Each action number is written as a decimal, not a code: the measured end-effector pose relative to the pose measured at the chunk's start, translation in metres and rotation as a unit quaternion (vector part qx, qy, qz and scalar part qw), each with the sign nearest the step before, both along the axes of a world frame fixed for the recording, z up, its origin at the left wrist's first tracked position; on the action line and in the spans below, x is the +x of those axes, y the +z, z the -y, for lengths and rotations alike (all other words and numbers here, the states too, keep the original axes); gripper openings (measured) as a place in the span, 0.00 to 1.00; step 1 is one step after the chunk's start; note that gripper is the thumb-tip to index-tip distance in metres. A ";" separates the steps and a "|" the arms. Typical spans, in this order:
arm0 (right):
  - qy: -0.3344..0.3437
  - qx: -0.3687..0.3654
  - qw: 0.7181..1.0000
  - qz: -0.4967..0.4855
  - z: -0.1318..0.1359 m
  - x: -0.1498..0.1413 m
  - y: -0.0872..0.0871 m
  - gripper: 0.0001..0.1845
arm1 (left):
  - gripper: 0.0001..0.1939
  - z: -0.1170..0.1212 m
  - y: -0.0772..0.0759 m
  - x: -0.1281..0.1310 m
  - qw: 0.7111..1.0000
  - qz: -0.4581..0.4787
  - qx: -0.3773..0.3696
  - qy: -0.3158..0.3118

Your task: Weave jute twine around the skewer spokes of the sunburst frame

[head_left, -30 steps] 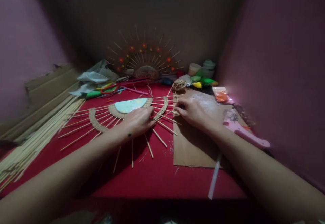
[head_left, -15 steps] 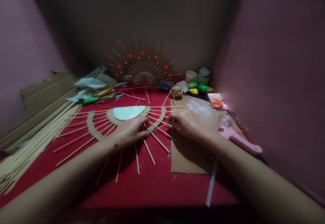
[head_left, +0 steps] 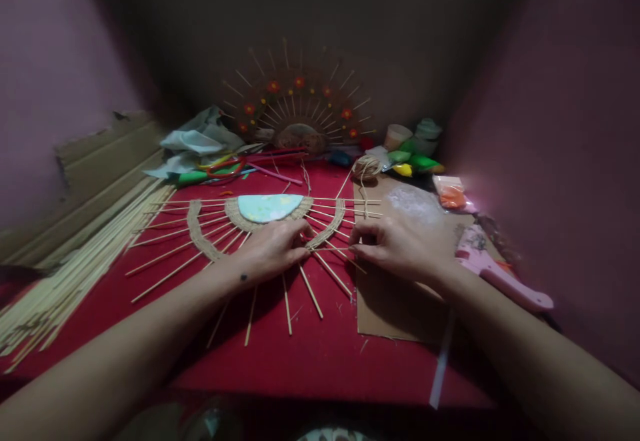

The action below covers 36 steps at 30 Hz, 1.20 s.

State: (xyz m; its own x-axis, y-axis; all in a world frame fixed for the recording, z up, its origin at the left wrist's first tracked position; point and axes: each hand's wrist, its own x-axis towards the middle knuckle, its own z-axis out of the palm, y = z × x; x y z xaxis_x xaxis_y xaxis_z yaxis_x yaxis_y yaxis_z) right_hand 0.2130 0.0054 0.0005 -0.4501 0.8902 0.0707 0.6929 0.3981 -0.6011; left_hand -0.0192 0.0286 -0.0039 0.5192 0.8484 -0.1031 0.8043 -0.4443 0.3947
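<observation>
a fan of thin sticks [head_left: 235, 216] lies at the centre of the frame, with a pale blue half-disc [head_left: 270, 207] at its hub and a woven band [head_left: 330, 229] crossing its right side. by that band's lower end the left hand's [head_left: 274, 246] thumb and forefinger bend toward each other; whether they grip it, i cannot tell. the right hand [head_left: 395, 244], right of centre, has thumb and forefinger clamped on a thin strand [head_left: 331, 249], stretched straight between the hands. cardboard [head_left: 395, 317] lies beneath it, a pink tool [head_left: 505, 281] at the far right.
</observation>
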 end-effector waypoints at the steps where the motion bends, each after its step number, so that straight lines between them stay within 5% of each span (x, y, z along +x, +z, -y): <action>1: 0.001 -0.003 1.000 0.001 0.000 0.000 0.000 0.06 | 0.12 0.000 0.001 0.000 1.000 0.000 0.000 0.000; 10: -0.004 -0.013 1.000 0.004 0.002 -0.002 0.002 0.07 | 0.16 0.002 0.005 -0.003 1.000 -0.005 -0.010 -0.006; 16: 0.070 -0.068 0.995 0.015 0.011 -0.001 0.014 0.08 | 0.15 -0.006 0.004 -0.014 1.000 0.021 0.001 0.008; 21: 0.113 -0.120 0.984 0.069 0.013 0.007 0.023 0.09 | 0.15 -0.007 0.005 -0.018 0.999 0.035 0.000 0.010; 26: 0.085 -0.170 0.970 0.150 0.010 0.013 0.029 0.09 | 0.17 -0.006 0.007 -0.018 0.999 0.042 -0.006 0.009; 36: -0.051 0.087 0.993 0.069 0.001 0.014 0.022 0.08 | 0.16 -0.005 0.008 -0.018 1.000 0.019 -0.010 0.010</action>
